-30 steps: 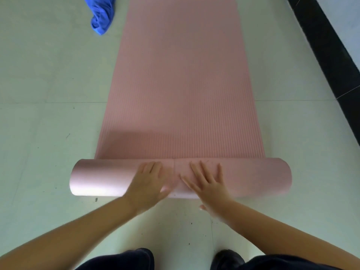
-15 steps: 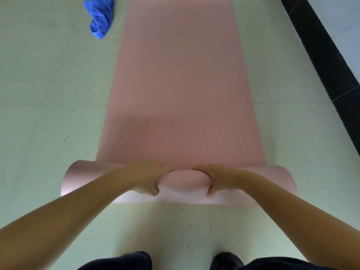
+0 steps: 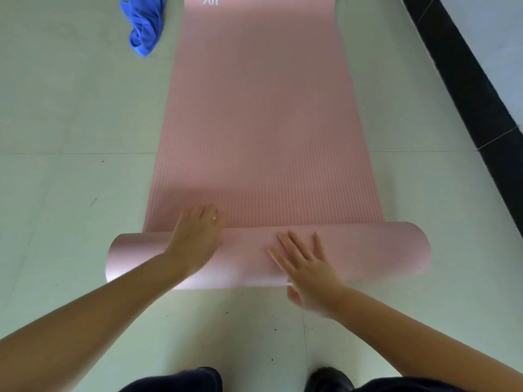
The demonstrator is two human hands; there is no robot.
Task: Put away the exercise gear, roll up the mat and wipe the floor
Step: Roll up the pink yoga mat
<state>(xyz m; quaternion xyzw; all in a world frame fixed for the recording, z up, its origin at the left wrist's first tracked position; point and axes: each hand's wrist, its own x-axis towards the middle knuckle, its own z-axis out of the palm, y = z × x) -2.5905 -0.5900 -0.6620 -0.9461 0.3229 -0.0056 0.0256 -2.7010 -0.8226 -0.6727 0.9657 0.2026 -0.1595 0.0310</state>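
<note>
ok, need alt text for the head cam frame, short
A person's left hand and right hand press with straight fingers on the rolled near end of a ribbed pink foam exercise mat, most of it lying flat ahead on the pale tiled floor. A crumpled blue cloth lies on the floor left of the mat's far end.

Head camera looks steeply down; floor [image 3: 70, 108] close.

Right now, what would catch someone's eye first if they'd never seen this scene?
The pink mat running up the middle of the pale floor, its near end wound into a roll. The left hand and right hand press flat on that roll. A crumpled blue cloth lies on the floor left of the mat's far end.
</note>
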